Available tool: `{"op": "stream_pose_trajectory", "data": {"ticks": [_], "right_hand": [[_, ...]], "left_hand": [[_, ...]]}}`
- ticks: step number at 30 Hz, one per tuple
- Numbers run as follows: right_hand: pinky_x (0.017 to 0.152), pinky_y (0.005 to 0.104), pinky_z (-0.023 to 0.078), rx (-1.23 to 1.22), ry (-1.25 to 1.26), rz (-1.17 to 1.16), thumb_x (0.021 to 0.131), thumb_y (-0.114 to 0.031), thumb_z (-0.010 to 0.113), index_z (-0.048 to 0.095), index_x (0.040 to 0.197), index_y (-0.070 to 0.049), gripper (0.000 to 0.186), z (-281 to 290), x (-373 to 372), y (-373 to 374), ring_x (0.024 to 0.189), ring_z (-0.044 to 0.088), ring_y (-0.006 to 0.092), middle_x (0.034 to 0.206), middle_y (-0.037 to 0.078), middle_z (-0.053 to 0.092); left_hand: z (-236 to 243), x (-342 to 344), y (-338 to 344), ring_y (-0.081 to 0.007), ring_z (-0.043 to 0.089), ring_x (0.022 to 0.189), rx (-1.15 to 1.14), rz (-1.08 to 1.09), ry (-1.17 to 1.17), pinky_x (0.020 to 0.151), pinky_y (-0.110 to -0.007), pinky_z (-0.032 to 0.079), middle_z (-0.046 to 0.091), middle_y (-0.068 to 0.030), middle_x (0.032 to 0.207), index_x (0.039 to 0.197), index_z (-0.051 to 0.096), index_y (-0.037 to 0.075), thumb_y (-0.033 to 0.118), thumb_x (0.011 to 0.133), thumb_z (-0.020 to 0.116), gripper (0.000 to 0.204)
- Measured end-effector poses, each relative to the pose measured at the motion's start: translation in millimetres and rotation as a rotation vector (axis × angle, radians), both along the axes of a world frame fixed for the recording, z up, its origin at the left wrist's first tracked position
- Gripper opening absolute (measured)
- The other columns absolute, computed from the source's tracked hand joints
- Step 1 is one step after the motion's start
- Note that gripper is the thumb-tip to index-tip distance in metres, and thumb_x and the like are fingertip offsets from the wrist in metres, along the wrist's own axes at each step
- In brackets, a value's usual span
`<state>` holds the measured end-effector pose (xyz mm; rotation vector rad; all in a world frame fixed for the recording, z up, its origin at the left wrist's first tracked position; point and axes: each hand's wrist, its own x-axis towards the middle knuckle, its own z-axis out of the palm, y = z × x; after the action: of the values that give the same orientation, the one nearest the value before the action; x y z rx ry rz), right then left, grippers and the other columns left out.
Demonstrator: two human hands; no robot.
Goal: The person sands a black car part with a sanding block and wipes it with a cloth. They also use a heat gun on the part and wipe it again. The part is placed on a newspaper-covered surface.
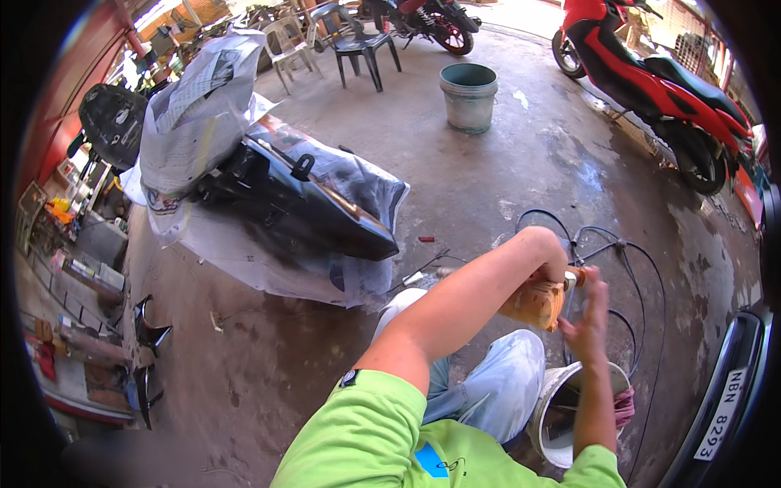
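Note:
My left arm reaches across to the right. My left hand (551, 259) bends down over an orange-tan ribbed block (533, 304) and appears to hold it; its fingers are mostly hidden. A small brown knob-like piece (577, 275) shows at the block's right end. Close beside that end is my right hand (587, 321), fingers and thumb apart, slightly blurred. Beneath my right forearm stands a white bucket (547, 423) with a pinkish cloth (623, 407) over its rim. My knees, in pale jeans (504, 378), are bent under the block.
A black vehicle panel (301, 211) lies on plastic sheeting (244, 264) at left. A dark hose (643, 260) coils right of my hands. Farther off are a grey-green bucket (469, 102), plastic chairs (350, 45) and a red motorcycle (651, 81). A black bumper (720, 390) stands at lower right.

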<state>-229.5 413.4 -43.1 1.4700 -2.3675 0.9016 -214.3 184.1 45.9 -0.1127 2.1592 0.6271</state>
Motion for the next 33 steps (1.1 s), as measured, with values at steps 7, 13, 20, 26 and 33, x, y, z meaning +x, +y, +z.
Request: {"op": "stream_pose_trajectory", "data": {"ticks": [7, 13, 20, 26, 33], "right_hand": [[0.099, 0.0448, 0.047, -0.237, 0.195, 0.019, 0.083, -0.026, 0.076, 0.055, 0.144, -0.003, 0.068, -31.6, 23.2, -60.8, 0.086, 0.066, 0.0243, 0.088, 0.005, 0.065], [0.077, 0.0379, 0.048, -0.060, 0.110, -0.092, 0.077, -0.018, 0.079, 0.070, 0.100, -0.007, 0.027, -63.1, -3.8, -54.0, 0.077, 0.067, 0.0263, 0.077, 0.007, 0.066], [0.082, 0.0302, 0.054, -0.614, -0.568, 0.010, 0.080, -0.009, 0.091, 0.071, 0.107, 0.003, 0.035, -56.0, 5.8, -76.6, 0.088, 0.069, 0.0154, 0.095, 0.006, 0.075], [0.089, 0.0299, 0.054, -0.364, -0.647, -0.017, 0.079, -0.002, 0.090, 0.062, 0.126, 0.003, 0.055, -32.2, -5.5, -77.2, 0.100, 0.068, 0.0167, 0.116, 0.008, 0.071], [0.090, 0.0319, 0.055, -0.360, -0.508, 0.100, 0.076, -0.002, 0.092, 0.065, 0.122, 0.002, 0.053, -16.2, 15.3, -103.6, 0.103, 0.069, 0.0165, 0.115, 0.007, 0.072]], "left_hand": [[-22.1, 30.0, -6.6, -0.0295, 0.074, 0.100, -0.003, -0.021, 0.117, 0.088, -0.041, 0.058, 0.077, -0.0105, 0.114, 0.120, 0.075, 0.010, 0.061, 0.074, 0.082, 0.069], [25.9, 79.8, -2.4, -0.0360, 0.072, 0.092, 0.095, 0.588, 1.398, 0.078, -0.046, 0.058, 0.074, -0.0188, 0.095, 0.123, 0.066, 0.007, 0.026, 0.087, 0.073, 0.042], [-35.3, 161.2, 123.4, -0.0389, 0.063, 0.121, 0.465, -0.569, 0.118, 0.101, -0.049, 0.051, 0.067, -0.0196, 0.130, 0.140, 0.063, 0.010, 0.044, 0.086, 0.073, 0.065], [-158.8, 146.4, 172.3, -0.0436, 0.060, 0.127, -0.356, -0.486, -0.108, 0.102, -0.066, 0.042, 0.066, -0.0114, 0.139, 0.138, 0.067, 0.015, 0.038, 0.086, 0.075, 0.058], [-181.7, 156.2, 186.9, -0.0362, 0.067, 0.116, -0.114, -0.610, 0.003, 0.091, -0.072, 0.046, 0.070, -0.0111, 0.131, 0.128, 0.073, 0.013, 0.036, 0.072, 0.087, 0.062]]}}
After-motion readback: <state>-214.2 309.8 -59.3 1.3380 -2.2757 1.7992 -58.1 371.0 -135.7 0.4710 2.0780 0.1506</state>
